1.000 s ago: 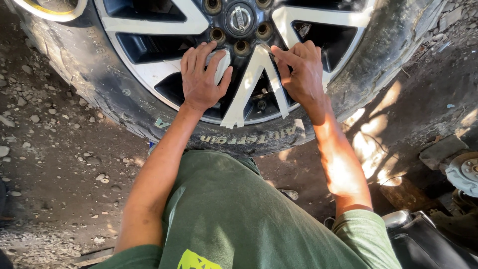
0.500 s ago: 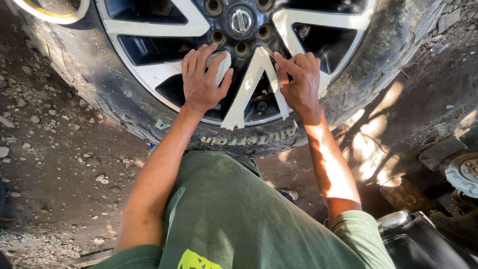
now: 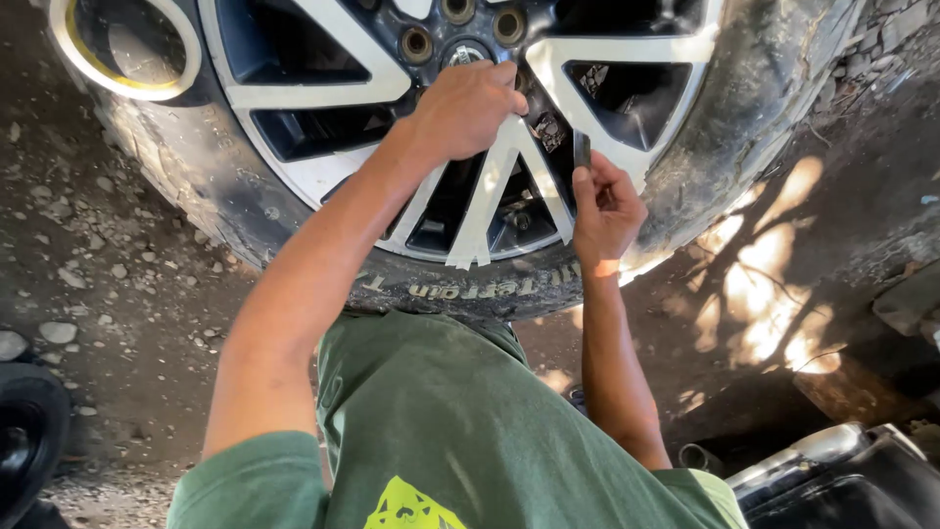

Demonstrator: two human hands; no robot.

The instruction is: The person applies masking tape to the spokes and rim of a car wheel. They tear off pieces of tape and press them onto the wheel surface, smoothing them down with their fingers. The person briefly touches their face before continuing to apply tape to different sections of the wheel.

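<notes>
Reaching up to the hub, the left hand (image 3: 468, 106) sits curled on the centre of the alloy wheel (image 3: 323, 93), fingertips at the centre cap (image 3: 468, 54). Fingers are bent over the hub, but whether they grip anything underneath can't be told from this angle.

Right hand (image 3: 605, 211) is lower and to the right, beside the split spoke (image 3: 490, 211). Thumb and fingers are pinched on a small dark slim object (image 3: 582, 149) held upright against the gap between spokes. What the object is can't be made out.

Wheel itself: silver and black spokes, dusty tyre (image 3: 176, 167), leaning or standing on the dirt ground (image 3: 117, 313) right in front of the person. Open lug holes (image 3: 418, 44) visible around the centre cap. White lettering runs along the lower sidewall just above the person's green shirt (image 3: 441, 421).

Surroundings: a round ring with a yellow edge (image 3: 122, 49) at top left over the tyre, loose stones (image 3: 57, 331) scattered left, part of another black tyre (image 3: 24, 431) at the lower left edge, a dark container with a pale rim (image 3: 842, 470) at lower right. Sun patches on the ground to the right.
</notes>
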